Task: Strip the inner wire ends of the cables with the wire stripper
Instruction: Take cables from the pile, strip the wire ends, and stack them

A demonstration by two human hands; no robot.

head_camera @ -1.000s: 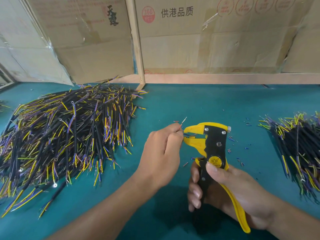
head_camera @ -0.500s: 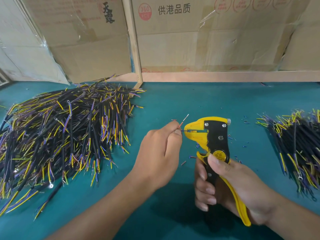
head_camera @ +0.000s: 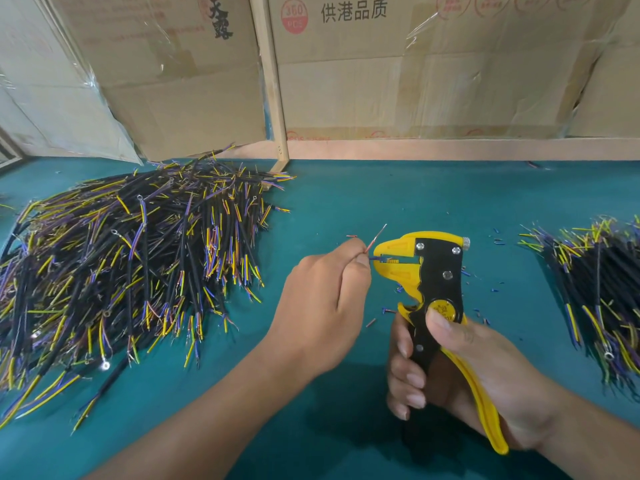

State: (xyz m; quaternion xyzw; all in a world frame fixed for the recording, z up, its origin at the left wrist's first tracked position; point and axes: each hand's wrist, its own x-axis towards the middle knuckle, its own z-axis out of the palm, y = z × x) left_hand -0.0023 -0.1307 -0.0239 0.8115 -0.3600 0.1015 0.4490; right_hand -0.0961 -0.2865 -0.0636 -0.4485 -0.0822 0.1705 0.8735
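- Now my right hand (head_camera: 485,372) grips the wire stripper (head_camera: 438,289), with my fingers curled round the black and yellow handles and my thumb on the round yellow knob.
- The stripper stands up from my hand, and its yellow nose points to 9 o'clock.
- My left hand (head_camera: 325,303) is just at 9 o'clock from that nose, and its finger and thumb pinch a thin blue wire end (head_camera: 375,259).
- The blue wire end goes into the mouth of the stripper.
- A pink wire (head_camera: 377,235) sticks up from my left hand toward 1 o'clock.
- A big pile of cables (head_camera: 131,268) lies on the green counter (head_camera: 363,195) at 9 o'clock from my hands. They are black, with yellow, blue and purple ends.
- A smaller pile of cables (head_camera: 595,292) lies at 3 o'clock, near the edge of my view.
- Tiny bits of wire skin (head_camera: 495,291) lie on the counter around the stripper.
- Cardboard boxes (head_camera: 381,81) stand at 12 o'clock, at the back of the counter.
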